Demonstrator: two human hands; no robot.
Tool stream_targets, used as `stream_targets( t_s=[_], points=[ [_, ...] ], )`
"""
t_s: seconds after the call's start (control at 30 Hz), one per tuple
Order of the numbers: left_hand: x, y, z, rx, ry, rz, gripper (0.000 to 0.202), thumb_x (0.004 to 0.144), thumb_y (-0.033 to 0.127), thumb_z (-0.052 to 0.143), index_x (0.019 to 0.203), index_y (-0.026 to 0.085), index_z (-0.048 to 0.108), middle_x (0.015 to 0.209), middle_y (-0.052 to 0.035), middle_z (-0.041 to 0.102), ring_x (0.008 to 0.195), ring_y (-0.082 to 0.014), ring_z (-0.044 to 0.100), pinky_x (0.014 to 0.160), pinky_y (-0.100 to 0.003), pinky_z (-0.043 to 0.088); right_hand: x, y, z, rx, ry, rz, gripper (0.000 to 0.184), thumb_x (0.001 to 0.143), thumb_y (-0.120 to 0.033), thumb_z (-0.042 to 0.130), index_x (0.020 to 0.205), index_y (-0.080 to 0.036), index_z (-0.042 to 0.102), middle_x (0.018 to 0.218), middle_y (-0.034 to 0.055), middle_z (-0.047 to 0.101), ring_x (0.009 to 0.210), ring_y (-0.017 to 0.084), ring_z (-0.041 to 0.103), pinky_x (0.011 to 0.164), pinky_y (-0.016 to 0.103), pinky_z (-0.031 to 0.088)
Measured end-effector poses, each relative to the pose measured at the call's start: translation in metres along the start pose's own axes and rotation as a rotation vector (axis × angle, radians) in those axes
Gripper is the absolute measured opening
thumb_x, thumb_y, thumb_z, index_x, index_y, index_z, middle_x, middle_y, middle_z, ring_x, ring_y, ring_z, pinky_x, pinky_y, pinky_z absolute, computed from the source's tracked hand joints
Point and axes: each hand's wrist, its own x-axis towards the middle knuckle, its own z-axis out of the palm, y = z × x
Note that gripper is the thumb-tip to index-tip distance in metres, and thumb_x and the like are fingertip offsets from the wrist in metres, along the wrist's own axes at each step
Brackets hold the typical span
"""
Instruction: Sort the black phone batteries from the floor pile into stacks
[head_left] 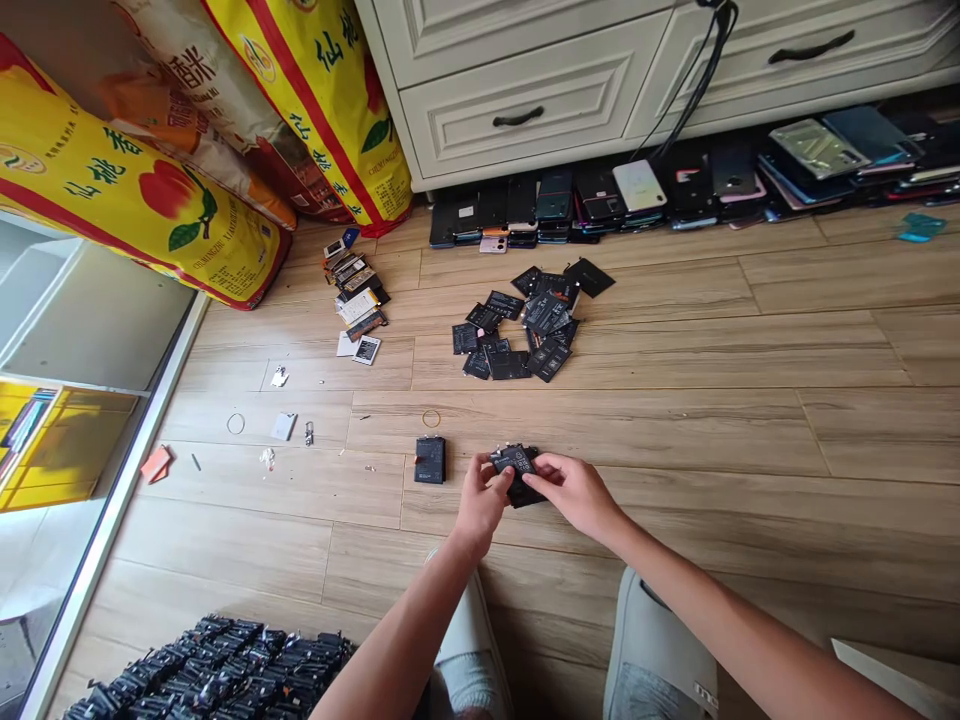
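Between my two hands is a small stack of black phone batteries [516, 462], with white print on the top one. My left hand [484, 495] grips its left side, thumb on top. From the right, my right hand [576, 490] pinches the stack's other edge with thumb and fingers. Left of my hands stands another squared stack of black batteries [430, 461] on the floor. A yellow rubber band [431, 418] lies just beyond it. Farther off, loose black batteries [510, 364] are spread in a rough ring.
Rows of phones [555, 200] line the base of a white cabinet [525, 90]. Mixed batteries [358, 300] lie near yellow rice sacks [142, 190]. Many bundled batteries [217, 670] fill the lower left. Scraps and a white square piece [284, 426] lie on the wood floor.
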Motion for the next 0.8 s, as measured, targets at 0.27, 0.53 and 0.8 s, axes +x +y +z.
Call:
stream_targets(
  t_s=[0.27,0.53,0.8],
  points=[
    [-0.006,-0.011,0.001,0.118,0.093,-0.089,0.068,0.062,0.056,0.092,0.112,0.020,0.064,0.112,-0.0096,0.072,0.098,-0.0224,0.069,0.072,-0.028,0.053,-0.015,0.007,0.030,-0.120,0.141,-0.074,0.019,0.083,-0.041,0.062,0.078,-0.023,0.066,0.073,0.0038,0.073,0.065,0.021,0.065,0.065,0.033,0.050],
    [-0.010,-0.004,-0.001,0.076,0.076,-0.142,0.071,0.057,0.054,0.095,0.109,0.017,0.064,0.111,-0.0114,0.072,0.098,-0.0239,0.070,0.071,-0.030,0.058,-0.012,0.003,0.029,0.017,0.023,-0.043,0.019,0.080,-0.039,0.065,0.086,-0.022,0.071,0.076,0.0037,0.074,0.069,0.022,0.068,0.067,0.033,0.055],
    [-0.002,-0.003,-0.012,0.207,0.099,-0.075,0.055,0.063,0.048,0.092,0.102,0.017,0.068,0.103,-0.0121,0.076,0.093,-0.0262,0.073,0.071,-0.034,0.059,-0.010,0.001,0.030,0.164,-0.075,0.046,0.033,0.079,-0.047,0.073,0.097,-0.020,0.076,0.090,0.0077,0.078,0.083,0.024,0.072,0.077,0.036,0.059]
  ],
)
